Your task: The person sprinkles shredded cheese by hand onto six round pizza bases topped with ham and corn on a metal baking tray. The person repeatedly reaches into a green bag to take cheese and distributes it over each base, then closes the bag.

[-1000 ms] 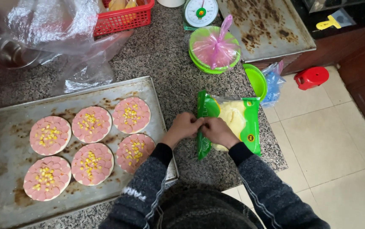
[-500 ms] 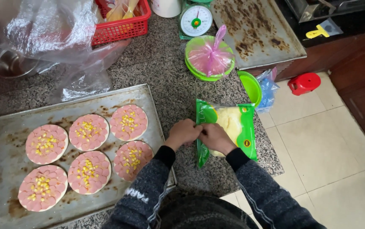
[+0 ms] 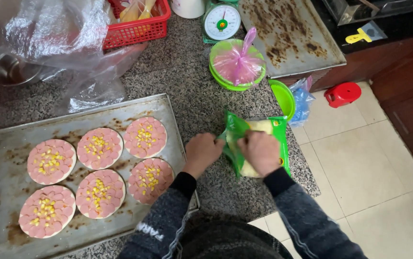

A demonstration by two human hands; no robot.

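Hands — left point(image 3: 203, 152), right point(image 3: 260, 151) (fists) — still pinch green bag point(image 3: 279, 134), mouth now wider.

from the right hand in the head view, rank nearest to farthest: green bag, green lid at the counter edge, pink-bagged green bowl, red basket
1. green bag: under the right hand, which grips it.
2. green lid: just beyond the bag, at the counter edge.
3. pink-bagged green bowl: further back, near the scale.
4. red basket: far back, off to the left.
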